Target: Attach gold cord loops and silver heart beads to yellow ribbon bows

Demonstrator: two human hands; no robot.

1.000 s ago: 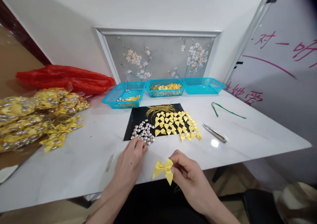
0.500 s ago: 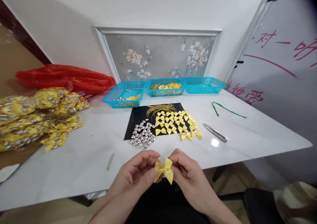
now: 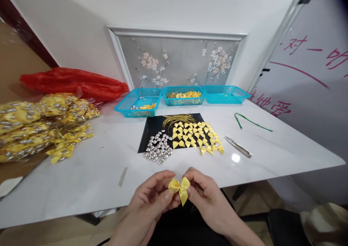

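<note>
The yellow ribbon bow (image 3: 179, 188) sits pinched between both hands at the near edge of the white surface (image 3: 89, 173), just above the person's lap. It is satin, with two loops spread to the sides and one tail pointing down; its knot is partly covered by fingertips. The left hand (image 3: 152, 202) grips the left loop with thumb and forefinger, and the right hand (image 3: 202, 195) grips the right loop likewise. Whether anything small lies between the fingers behind the bow cannot be made out. Just beyond, a heap of silver beads (image 3: 158, 150) spills off a black mat (image 3: 152, 130) that also carries rows of yellow bows (image 3: 197, 137). Metal tweezers (image 3: 238, 146) lie to the right. Three turquoise baskets (image 3: 225, 94) stand at the wall.
</note>
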